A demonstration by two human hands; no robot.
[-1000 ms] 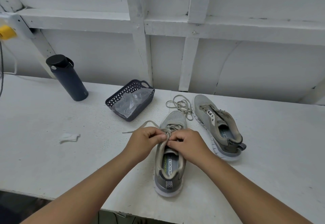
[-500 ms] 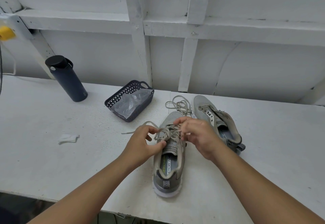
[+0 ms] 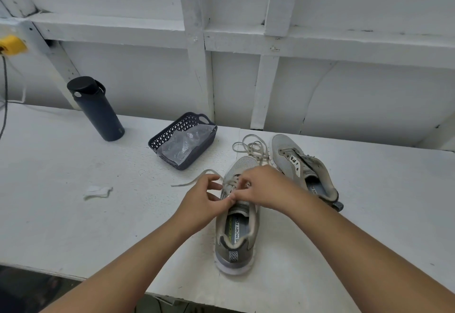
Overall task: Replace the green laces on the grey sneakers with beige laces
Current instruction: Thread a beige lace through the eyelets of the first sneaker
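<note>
Beige lace threads the near grey sneaker, loose end trailing left across the white table. Left hand at the shoe's left edge, thumb and forefinger curled and pinching the lace by the upper eyelets. Right hand over the tongue, fingertips curled down onto the crossed lace; exact pinch point cannot be told. Second sneaker lies just right and farther, with a loose lace pile at its toe. Dark basket and bottle far left.
</note>
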